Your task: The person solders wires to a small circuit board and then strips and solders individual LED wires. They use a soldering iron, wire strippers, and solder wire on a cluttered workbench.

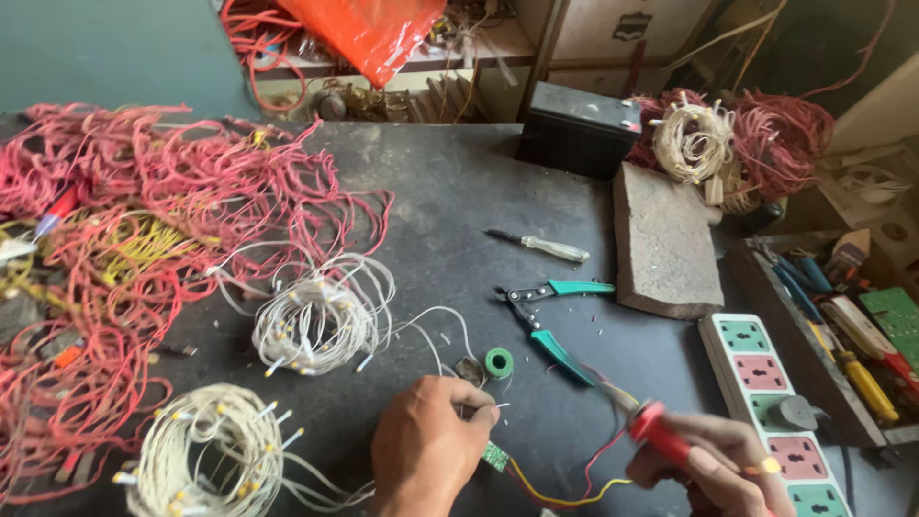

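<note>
head view: the left hand (428,445), cut off at the near edge, is pinched on a thin white wire (433,325) above a half-hidden small green circuit board (495,456), the right hand (718,464) is closed around a red soldering iron (654,428), on a dark cluttered workbench (459,191).

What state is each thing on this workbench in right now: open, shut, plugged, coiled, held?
Left hand: pinching a thin white wire.
Right hand: gripping the red soldering iron.
Small green circuit board: lying by the left hand, red and yellow wires attached.
Green-handled pliers: lying open.
Screwdriver: lying flat, unheld.
Power strip: one plug in.
White wire bundles: coiled.
Red wires: tangled heap.
</note>
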